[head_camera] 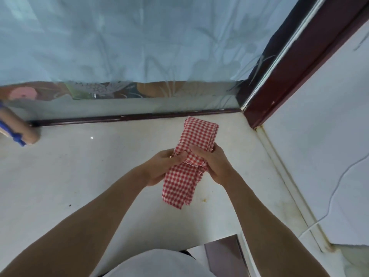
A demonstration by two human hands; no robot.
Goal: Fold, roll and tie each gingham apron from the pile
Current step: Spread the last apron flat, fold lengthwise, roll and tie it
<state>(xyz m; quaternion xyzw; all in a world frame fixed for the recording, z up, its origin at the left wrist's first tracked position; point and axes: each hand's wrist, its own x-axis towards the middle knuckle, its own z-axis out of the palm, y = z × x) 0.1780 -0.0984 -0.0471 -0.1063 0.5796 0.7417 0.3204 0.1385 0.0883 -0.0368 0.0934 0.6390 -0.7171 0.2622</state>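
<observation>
A red-and-white gingham apron (196, 154), folded into a long narrow band, is lying on the white table (83, 176) toward its right side, with its far end reaching close to the dark red frame (127, 117) that is running along the table's back edge. Both hands are meeting at the middle of the band. The left hand (164, 166) is curling its fingers over the cloth's left edge and pinching it, while the right hand (214, 162) is gripping the right edge, fingers wrapping around the folded layers. The near end of the apron is hanging loose below the hands, spreading out flat on the table with a narrow strip trailing beside it. At the far left edge, a tan roll with a blue tie (19, 132) is resting on the table, well apart from the apron. A pale blue curtain (139, 37) is hanging behind the frame, and a white wall (329, 136) is standing at the right, with a thin white cord (337, 184) running down it.
</observation>
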